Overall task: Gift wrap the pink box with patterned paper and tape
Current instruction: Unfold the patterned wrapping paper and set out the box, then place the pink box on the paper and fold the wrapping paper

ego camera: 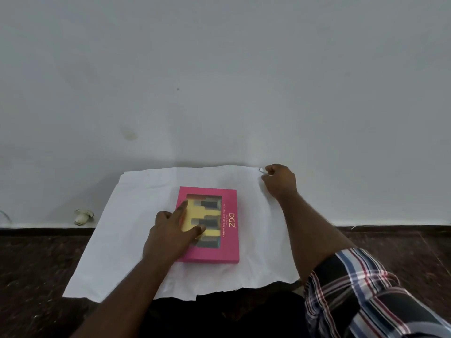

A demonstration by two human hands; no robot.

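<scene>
A pink box (229, 250) with a clear window lies flat in the middle of a sheet of paper (122, 240) that shows its plain white side up. My left hand (170, 232) rests on the box's left part, fingers spread and straight over the window. At the sheet's far right corner my right hand (279, 180) has its fingers curled and pinches a small pale piece (261, 170); what that piece is I cannot tell. No roll of tape is in view.
The paper lies on a dark speckled floor (36, 264) and runs up against a white wall (219, 81). A small whitish object (83, 215) lies at the wall's foot on the left. My checked sleeve (366, 289) is at the lower right.
</scene>
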